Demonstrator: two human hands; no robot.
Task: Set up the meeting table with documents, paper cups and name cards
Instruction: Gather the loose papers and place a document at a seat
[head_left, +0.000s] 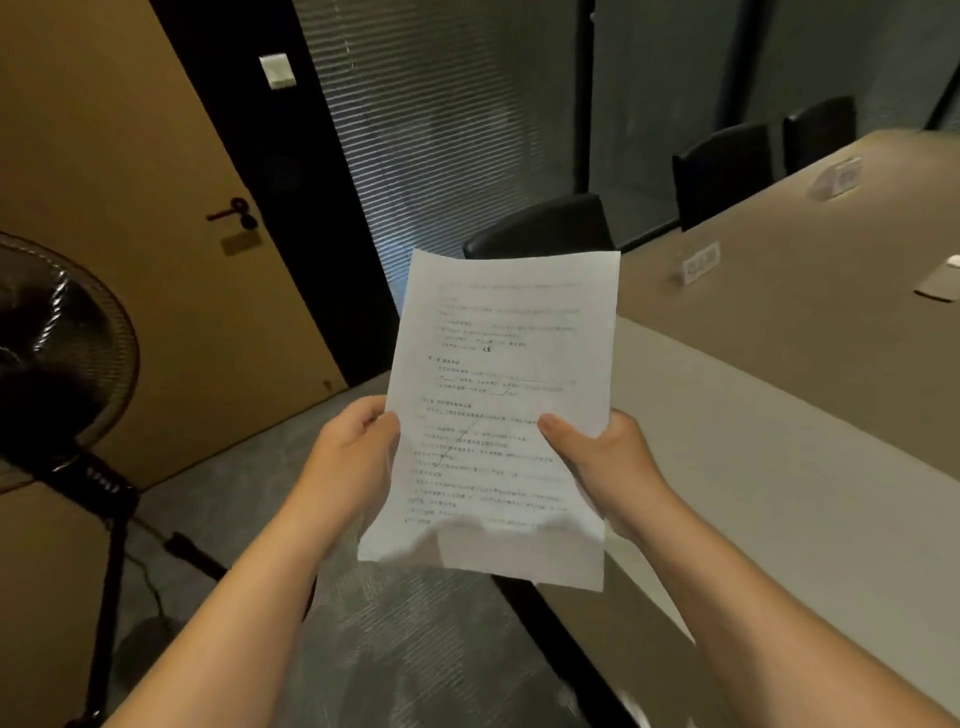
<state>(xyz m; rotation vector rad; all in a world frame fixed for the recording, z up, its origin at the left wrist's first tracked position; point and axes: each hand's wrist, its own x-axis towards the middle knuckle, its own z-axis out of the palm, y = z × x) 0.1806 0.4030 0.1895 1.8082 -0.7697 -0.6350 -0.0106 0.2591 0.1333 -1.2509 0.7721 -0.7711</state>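
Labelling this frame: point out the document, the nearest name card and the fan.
document (506, 395): head view, middle of the printed sheet
name card (701, 264): head view, its front face
fan (57, 358): head view, the round grille

You are standing in an office meeting room: a long counter (779, 322) carries name cards (701, 263), dark chairs (722, 171) line its far side, and slatted blinds (441, 156) hang beyond them.
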